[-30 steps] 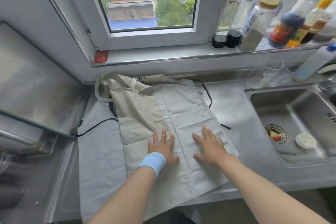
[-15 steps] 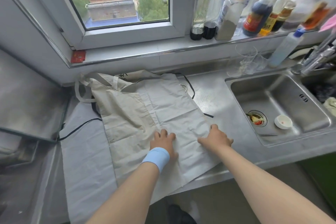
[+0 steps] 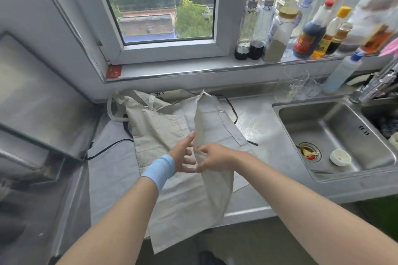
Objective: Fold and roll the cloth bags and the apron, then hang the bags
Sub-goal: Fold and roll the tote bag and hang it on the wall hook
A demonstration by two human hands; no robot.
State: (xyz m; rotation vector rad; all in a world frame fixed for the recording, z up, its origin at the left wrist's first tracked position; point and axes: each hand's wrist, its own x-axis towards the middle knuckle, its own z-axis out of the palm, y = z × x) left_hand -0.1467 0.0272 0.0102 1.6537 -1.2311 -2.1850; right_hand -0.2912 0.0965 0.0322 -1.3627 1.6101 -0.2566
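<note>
Two bare hands are seen meeting over a steel counter (image 3: pixel 269 127) beneath a window (image 3: pixel 163 2). At far left, a tilted glass panel (image 3: pixel 41 101) is cut off by the frame edge, and what lies under it is blurred. Next, an apron (image 3: pixel 112 170) is spread flat on the counter; much of it is covered, and only parts of its black ties (image 3: pixel 107 147) are seen. On the apron, a beige bag (image 3: pixel 157 133) lies flat with its handles (image 3: pixel 114 109) toward the wall; a second printed bag (image 3: pixel 163 95) is mostly hidden behind it. The left hand (image 3: pixel 183 155), a blue wristband (image 3: pixel 158 171) on its wrist, is held open with fingers spread, the fingertips at the edge of a raised cloth (image 3: pixel 212 157); whether it is actually touched cannot be told. The right hand (image 3: pixel 215 157) is closed in a pinch on that cloth, which is lifted into a standing fold, its lower end hanging past the counter's front edge. Whether this cloth is a bag or part of the apron cannot be made out. Further right, a sink (image 3: pixel 336 133) holds a small white dish (image 3: pixel 340 157) and scraps in the drain. Bottles (image 3: pixel 310 36) crowd the sill, the rightmost blurred and cut off.
</note>
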